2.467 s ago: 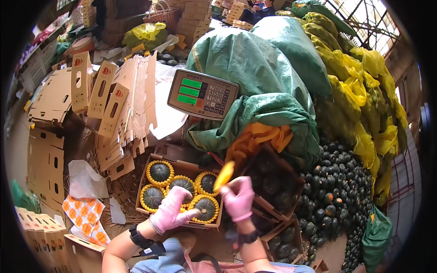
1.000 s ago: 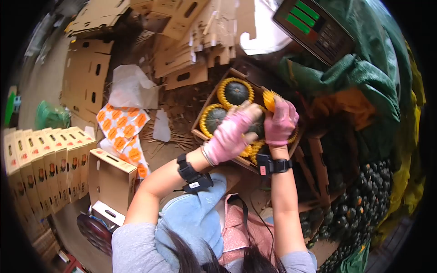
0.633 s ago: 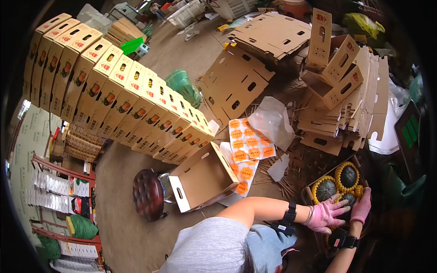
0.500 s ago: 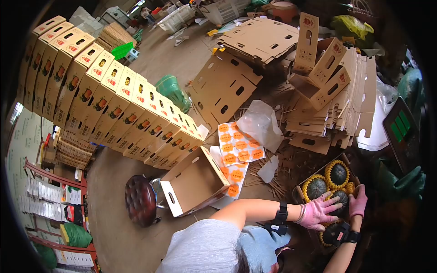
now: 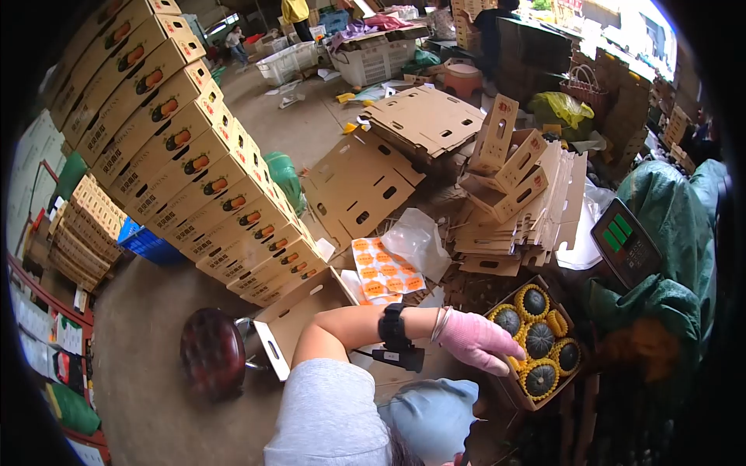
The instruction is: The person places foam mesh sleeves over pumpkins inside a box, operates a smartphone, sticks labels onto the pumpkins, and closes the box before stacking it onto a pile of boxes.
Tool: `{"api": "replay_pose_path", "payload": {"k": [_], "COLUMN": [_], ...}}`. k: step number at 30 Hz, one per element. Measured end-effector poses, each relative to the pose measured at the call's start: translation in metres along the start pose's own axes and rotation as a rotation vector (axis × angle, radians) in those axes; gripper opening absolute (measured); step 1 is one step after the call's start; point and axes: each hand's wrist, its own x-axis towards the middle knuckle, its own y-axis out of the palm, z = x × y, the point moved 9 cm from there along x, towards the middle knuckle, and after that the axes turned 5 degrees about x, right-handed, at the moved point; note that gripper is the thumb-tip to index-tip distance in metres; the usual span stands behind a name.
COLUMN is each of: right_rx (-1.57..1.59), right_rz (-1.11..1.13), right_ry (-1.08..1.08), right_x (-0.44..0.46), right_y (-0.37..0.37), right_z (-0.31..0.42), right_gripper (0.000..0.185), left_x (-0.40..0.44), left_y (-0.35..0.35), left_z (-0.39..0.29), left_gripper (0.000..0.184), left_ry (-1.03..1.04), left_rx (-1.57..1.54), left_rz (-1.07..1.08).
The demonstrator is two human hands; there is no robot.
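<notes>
My left hand (image 5: 475, 342), in a pink glove, reaches over the left side of an open cardboard box (image 5: 571, 380). Its fingers and thumb come together around a bit of yellow foam net (image 5: 517, 362) between two pumpkins. Inside the box lie several dark green pumpkins (image 5: 539, 340), each ringed by yellow foam netting. A folded yellow foam piece (image 5: 556, 322) is wedged at the right side, among the pumpkins. My right hand does not show.
Tall stacks of printed cartons (image 5: 210, 171) stand at the left, near a round dark stool (image 5: 212, 353) and an open carton (image 5: 303, 311). Orange stickers (image 5: 382, 268), flat cardboard (image 5: 423, 120) and a scale display (image 5: 625, 242) lie beyond the box. People are in the background.
The view has swung left and up. My right hand has left the box and the view. My left hand has moved from spread over the pumpkins to the box's left side, fingers together.
</notes>
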Motion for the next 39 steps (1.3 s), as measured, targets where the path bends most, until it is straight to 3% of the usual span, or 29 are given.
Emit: {"api": "replay_pose_path", "payload": {"k": [4,6,10,14,21,29,30,32,33,34,35,36,38,39], "right_rx": [-0.006,-0.014,-0.021,-0.029,0.028,0.244,0.311,0.491,0.616,0.868,0.971,1.162,1.048,1.213], "right_rz": [-0.018,-0.028,-0.044,-0.033,0.091,0.389,0.358,0.070,-0.197,-0.528,-0.813,-1.045,-1.083,-1.072], "right_ry": [-0.070,-0.088,-0.101,-0.093,-0.060,-0.031,-0.030,0.003,0.038,0.210,0.168,0.235,0.259,0.234], "right_x": [0.005,0.005,-0.001,-0.014,-0.044,-0.117,-0.132,-0.162,-0.184,-0.207,-0.216,-0.204,-0.189,-0.172], "right_y": [0.014,0.017,0.019,0.023,0.022,0.005,-0.010,-0.055,-0.086,-0.111,-0.129,-0.142,-0.136,-0.128], "right_z": [0.046,0.060,0.078,0.090,0.096,0.102,0.104,0.101,0.090,0.068,0.055,0.064,0.040,0.044], "right_gripper": [0.021,0.021,0.019,0.019,0.018,0.018,0.018,0.018,0.018,0.024,0.024,0.015,0.013,0.010], "left_x": [-0.035,-0.046,-0.072,-0.085,-0.078,-0.065,-0.064,-0.061,-0.058,-0.052,-0.043,-0.030,-0.014,0.001], "left_y": [0.017,0.037,0.027,0.025,0.031,0.034,0.034,0.020,0.013,0.006,0.003,0.005,0.019,0.027], "left_z": [-0.079,-0.081,-0.077,-0.070,-0.066,-0.069,-0.069,-0.077,-0.086,-0.099,-0.113,-0.128,-0.126,-0.140], "left_gripper": [0.049,0.043,0.040,0.038,0.039,0.042,0.042,0.043,0.049,0.057,0.077,0.092,0.115,0.114], "left_ry": [0.049,-0.119,-0.186,-0.241,-0.214,-0.199,-0.199,-0.167,-0.121,-0.070,0.018,0.010,0.059,0.141], "left_rx": [0.031,0.135,0.049,0.046,0.073,0.140,0.156,0.405,0.438,0.466,0.454,0.367,-0.118,-0.655], "left_rz": [0.251,0.337,0.099,0.055,0.073,0.119,0.122,0.047,0.000,-0.048,-0.071,0.008,0.030,0.082]}}
